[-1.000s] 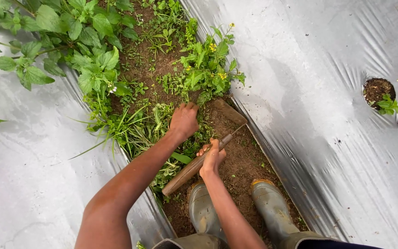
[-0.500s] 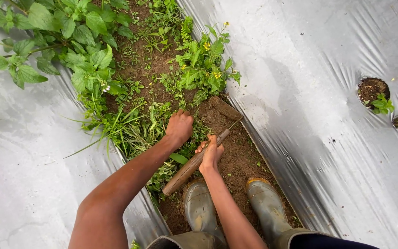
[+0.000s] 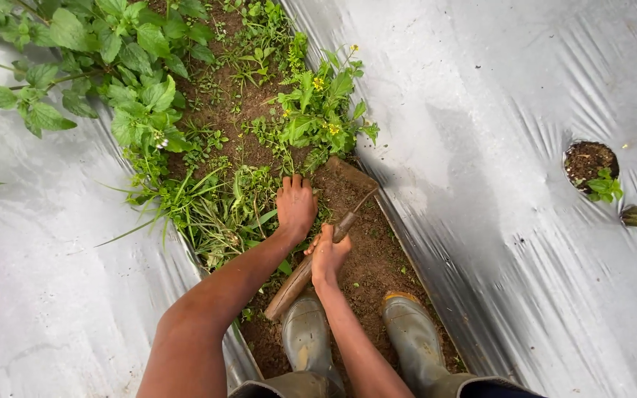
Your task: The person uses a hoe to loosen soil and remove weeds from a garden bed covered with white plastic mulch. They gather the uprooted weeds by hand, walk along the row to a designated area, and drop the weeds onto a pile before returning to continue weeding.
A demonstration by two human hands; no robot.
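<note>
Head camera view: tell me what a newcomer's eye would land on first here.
First, the two bare arms reaching down the middle: the right hand grips a wooden-handled hoe, whose blade lies on the brown soil, while the left hand presses into cut weeds beside it. Next, the shiny silver plastic mulch flanking the furrow on both sides, and the leafy green weeds filling the top left. Two muddy rubber boots stand at the bottom.

The hoe (image 3: 326, 239) has a matt wooden handle and a dull, soil-caked metal blade. The plastic sheeting (image 3: 495, 147) is glossy silver and wrinkled. The rubber boots (image 3: 414, 343) look smooth and muddy.
</note>
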